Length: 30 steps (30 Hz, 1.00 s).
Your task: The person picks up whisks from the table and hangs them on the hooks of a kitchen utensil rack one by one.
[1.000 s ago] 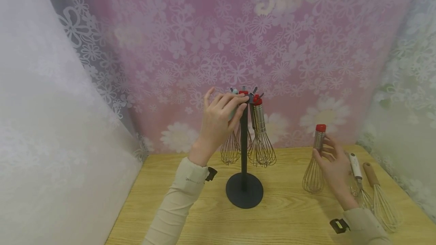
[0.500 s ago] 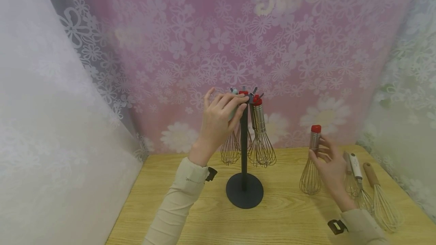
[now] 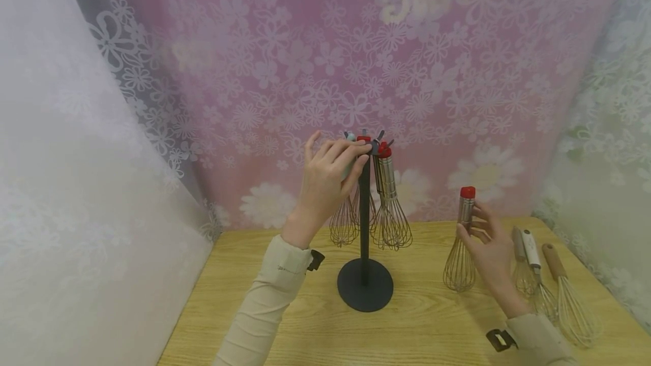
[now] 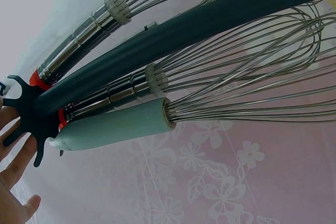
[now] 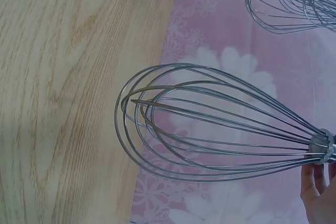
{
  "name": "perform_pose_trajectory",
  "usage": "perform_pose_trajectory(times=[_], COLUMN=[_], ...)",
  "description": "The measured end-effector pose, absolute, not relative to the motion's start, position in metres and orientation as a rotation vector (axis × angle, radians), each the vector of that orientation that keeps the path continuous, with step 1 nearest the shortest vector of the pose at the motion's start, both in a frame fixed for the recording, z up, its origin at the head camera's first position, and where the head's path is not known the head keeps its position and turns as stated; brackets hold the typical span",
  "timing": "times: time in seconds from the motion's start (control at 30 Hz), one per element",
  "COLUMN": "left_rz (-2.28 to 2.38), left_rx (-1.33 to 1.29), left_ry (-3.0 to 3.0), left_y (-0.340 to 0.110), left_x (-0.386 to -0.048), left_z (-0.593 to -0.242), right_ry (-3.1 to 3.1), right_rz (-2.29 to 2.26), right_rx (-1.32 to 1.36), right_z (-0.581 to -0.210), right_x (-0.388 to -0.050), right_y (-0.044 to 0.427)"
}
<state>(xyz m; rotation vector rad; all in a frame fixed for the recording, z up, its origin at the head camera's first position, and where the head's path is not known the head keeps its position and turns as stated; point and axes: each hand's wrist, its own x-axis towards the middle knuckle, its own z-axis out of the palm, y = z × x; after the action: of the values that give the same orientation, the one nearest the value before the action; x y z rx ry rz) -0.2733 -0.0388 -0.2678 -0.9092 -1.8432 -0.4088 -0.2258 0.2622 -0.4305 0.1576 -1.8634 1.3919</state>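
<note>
My right hand [image 3: 490, 250] grips the steel handle of a red-capped balloon whisk [image 3: 465, 209], held upright with its wires down. Its wire loops [image 5: 210, 124] fill the middle of the right wrist view. My left hand [image 3: 325, 177] rests at the top of a black hook stand [image 3: 364, 219], fingers extended against the hooked head [image 4: 31, 111]. From the hooks hang a whisk with a mint-green handle [image 4: 115, 127] and whisks with steel handles and red ends, one being the right-side whisk [image 3: 388, 174]. My left hand partly hides the hooks in the head view.
On the wooden table [image 3: 417, 326] at the right lie a grey-handled whisk [image 3: 519, 243], a white-handled whisk [image 3: 531, 248] and a brown-handled whisk [image 3: 554, 260]. The stand's round black base [image 3: 365, 292] sits mid-table. A pink floral curtain [image 3: 285, 83] hangs behind.
My right hand has carried the red-capped whisk slightly to the left, closer to the stand, uncovering the grey-handled whisk. My left hand stays in place on the stand.
</note>
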Motion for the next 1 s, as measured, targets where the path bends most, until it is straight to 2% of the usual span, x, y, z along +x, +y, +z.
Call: perform_pose_trajectory(times=[0.3, 0.6, 1.0], left_rz=[-0.398, -0.393, -0.398], left_rx=[-0.91, -0.909, -0.91], left_ry=[-1.844, -1.851, -1.852], left_y=[-0.038, -0.037, -0.039], left_x=[-0.272, -0.271, -0.271], left_z=[-0.267, -0.266, -0.267], right_ry=[-1.837, -1.843, -1.836], right_rz=[1.382, 1.386, 1.441], right_rx=[0.209, 0.243, 0.273], right_z=[-0.426, -0.441, -0.416], right_x=[-0.224, -0.239, -0.222], right_y=[0.257, 0.266, 0.248])
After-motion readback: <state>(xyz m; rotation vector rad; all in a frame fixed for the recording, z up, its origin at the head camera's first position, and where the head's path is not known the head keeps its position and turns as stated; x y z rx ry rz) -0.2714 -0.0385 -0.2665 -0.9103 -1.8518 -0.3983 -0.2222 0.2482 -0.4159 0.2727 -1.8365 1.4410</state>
